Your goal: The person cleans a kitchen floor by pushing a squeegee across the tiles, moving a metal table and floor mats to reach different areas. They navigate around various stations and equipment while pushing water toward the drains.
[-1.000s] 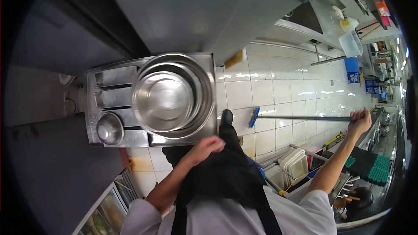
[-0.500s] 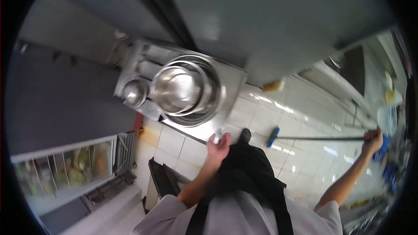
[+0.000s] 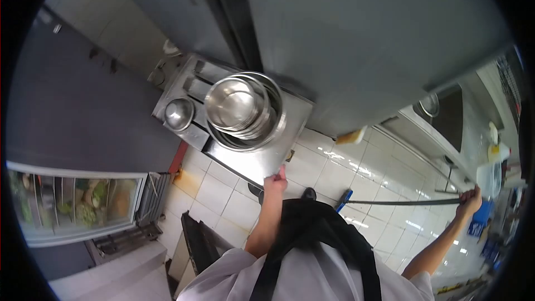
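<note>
My left hand (image 3: pixel 275 180) is closed on the near corner of a stainless steel table (image 3: pixel 253 164), fingers curled at its edge. My right hand (image 3: pixel 470 201) is wrapped round the end of a long dark handle far to the right. That handle belongs to a floor brush (image 3: pixel 404 202), whose blue head rests on the wet tiles near my shoe. On the table, nested steel bowls (image 3: pixel 234 106) stand inside a wider steel basin (image 3: pixel 276 134). A smaller steel bowl (image 3: pixel 179 114) sits left of them, by rectangular steel compartments (image 3: pixel 192 135).
A tall grey cabinet (image 3: pixel 356 39) stands behind the table. At the left is a glass-fronted cooler (image 3: pixel 83 206) holding vegetables. A dark angular stand (image 3: pixel 200 245) is close to my left elbow. Along the right runs a counter (image 3: pixel 473 117) with a bowl and containers.
My left hand has gone from open beside the table corner to closed on it. The brush handle and my right hand sit lower in view; the whole view has shifted slightly.
</note>
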The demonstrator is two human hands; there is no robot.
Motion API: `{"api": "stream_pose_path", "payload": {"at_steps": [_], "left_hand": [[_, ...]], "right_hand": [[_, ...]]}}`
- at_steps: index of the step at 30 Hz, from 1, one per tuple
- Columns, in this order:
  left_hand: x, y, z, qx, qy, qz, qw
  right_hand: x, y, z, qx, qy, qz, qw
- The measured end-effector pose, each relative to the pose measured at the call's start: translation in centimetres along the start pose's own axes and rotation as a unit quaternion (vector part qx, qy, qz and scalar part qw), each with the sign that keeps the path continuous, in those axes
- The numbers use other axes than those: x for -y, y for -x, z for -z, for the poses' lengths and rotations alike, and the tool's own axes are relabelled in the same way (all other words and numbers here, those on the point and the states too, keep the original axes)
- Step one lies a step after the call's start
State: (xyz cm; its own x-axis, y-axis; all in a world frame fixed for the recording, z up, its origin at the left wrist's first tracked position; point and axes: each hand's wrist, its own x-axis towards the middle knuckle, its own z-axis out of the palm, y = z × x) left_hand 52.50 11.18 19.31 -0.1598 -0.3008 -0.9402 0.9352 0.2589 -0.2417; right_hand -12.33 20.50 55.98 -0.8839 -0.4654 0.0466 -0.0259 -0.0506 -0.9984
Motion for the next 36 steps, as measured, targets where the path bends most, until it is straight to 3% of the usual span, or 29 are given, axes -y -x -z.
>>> {"api": "stream_pose_path", "payload": {"at_steps": [3, 5, 7, 9, 10, 11, 12, 15, 16, 17, 21, 23, 25, 26, 27, 29, 31, 33, 36], "left_hand": [[1.3, 1.8, -1.5, 0.008, 0.017, -0.037, 0.999], [-0.9, -0.3, -1.6, 0.027, -0.009, -0.042, 0.999], [-4.7, -4.6, -1.7, 0.066, -0.040, -0.039, 0.996], [-9.5, -9.4, -2.5, 0.117, -0.061, -0.036, 0.991], [-9.0, -8.9, -3.8, 0.160, -0.017, -0.043, 0.986], [-5.0, 0.3, -7.1, -0.066, 0.169, 0.035, 0.983], [2.2, 7.8, -7.7, -0.114, 0.243, -0.108, 0.957], [-3.3, 0.4, -9.4, -0.136, 0.117, -0.004, 0.984], [-3.7, -0.2, -9.1, -0.071, -0.129, -0.092, 0.985], [-3.5, -0.5, -9.0, -0.035, -0.305, -0.190, 0.933], [1.2, 0.8, -8.6, 0.062, -0.579, -0.374, 0.722], [4.7, 0.8, -7.5, 0.121, -0.675, -0.442, 0.578], [8.6, -0.3, -6.2, 0.189, -0.746, -0.444, 0.460], [10.7, -1.0, -5.2, 0.218, -0.783, -0.408, 0.417], [11.8, -2.9, -4.5, 0.248, -0.850, -0.308, 0.348], [17.7, -2.8, -1.3, 0.157, -0.951, -0.127, 0.234], [24.1, -3.5, 4.2, 0.128, -0.988, -0.037, 0.076], [29.3, -4.9, 11.0, 0.168, -0.983, 0.054, -0.043], [35.7, -2.1, 23.1, 0.336, -0.885, 0.166, -0.277]], "right_hand": [[-0.5, 0.4, 3.7, -0.038, -0.019, 0.004, 0.999], [-0.7, 1.8, 6.1, -0.044, -0.012, 0.025, 0.999], [0.8, 5.3, 5.9, -0.118, 0.015, 0.038, 0.992], [2.1, 8.5, 7.4, -0.086, -0.032, 0.025, 0.995], [2.4, 10.5, 8.1, -0.100, -0.032, 0.037, 0.994], [2.6, 12.3, 8.8, -0.111, -0.033, 0.046, 0.992], [2.9, 14.4, 9.8, -0.125, -0.040, 0.052, 0.990], [3.3, 20.4, 14.6, -0.165, -0.036, 0.086, 0.982], [2.9, 22.6, 16.5, -0.172, -0.064, 0.090, 0.979], [2.7, 25.3, 17.1, -0.195, -0.068, 0.093, 0.974], [1.5, 33.2, 21.2, -0.201, -0.131, 0.105, 0.965], [1.5, 36.5, 22.1, -0.247, -0.163, 0.108, 0.949], [1.2, 39.1, 22.7, -0.281, -0.154, 0.121, 0.940], [0.9, 40.4, 23.1, -0.288, -0.160, 0.126, 0.936], [0.6, 41.8, 23.3, -0.292, -0.169, 0.131, 0.932], [0.3, 43.5, 23.0, -0.325, -0.181, 0.144, 0.917], [-0.1, 44.0, 22.7, -0.344, -0.181, 0.163, 0.907], [-0.4, 44.2, 22.4, -0.351, -0.173, 0.188, 0.901], [-0.5, 43.4, 22.1, -0.372, -0.194, 0.226, 0.879]]}}
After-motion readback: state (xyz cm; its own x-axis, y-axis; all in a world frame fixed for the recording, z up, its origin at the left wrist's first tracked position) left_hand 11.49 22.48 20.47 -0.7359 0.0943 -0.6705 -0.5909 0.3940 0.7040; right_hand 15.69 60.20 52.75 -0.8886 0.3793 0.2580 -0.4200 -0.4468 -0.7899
